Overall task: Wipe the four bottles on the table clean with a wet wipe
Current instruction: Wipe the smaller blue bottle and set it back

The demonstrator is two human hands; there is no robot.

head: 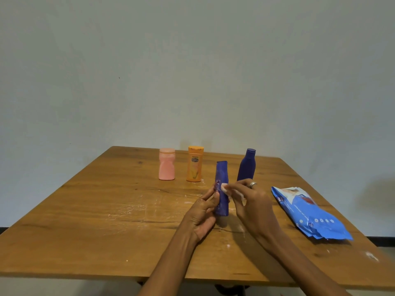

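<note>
**Wiping in hand: one bottle of four**

Purple bottle [221, 189] lifted just above the table [106, 210], near centre; gripped at its lower left side by the left hand [203, 212], fingers curled round it; wet wipe [232, 192] pinched in the right hand [252, 201] and pressed against the bottle's right side, upper half. Standing untouched further back: pink bottle [167, 164] far left, orange bottle [195, 163] beside it, dark blue bottle [246, 164] just behind the right hand; cleanliness of these not discernible; probably three left. Wipes pack [310, 214] lying right, well apart from the hands.
</note>
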